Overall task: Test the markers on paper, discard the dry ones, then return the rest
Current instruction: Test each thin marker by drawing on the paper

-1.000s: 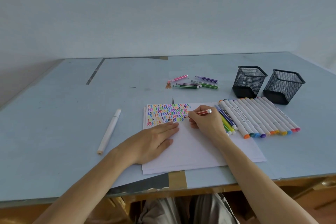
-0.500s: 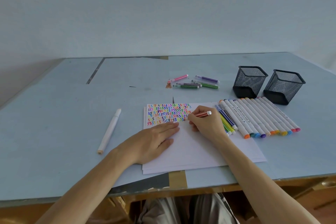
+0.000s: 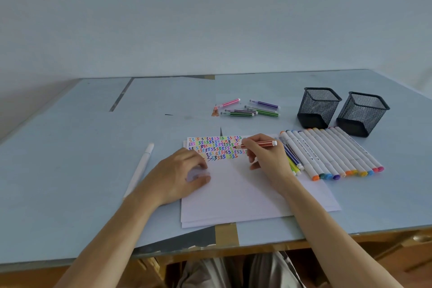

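Red-striped thin marker (image 3: pixel 257 144) sits pinched in my right hand (image 3: pixel 266 159), tip at the scribbled white paper sheet (image 3: pixel 245 192) to test its ink. My left hand (image 3: pixel 180 175) rests on the sheet, fingers loosely bent, pinning it to the worktop (image 3: pixel 70 170).

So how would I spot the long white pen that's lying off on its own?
Start at the stack of white paper in the middle of the blue table. Look past the left hand resting on its left edge. There a long white pen lies alone on bare tabletop, plain and capped, unlike the striped and colour-tipped markers crowded on the right.
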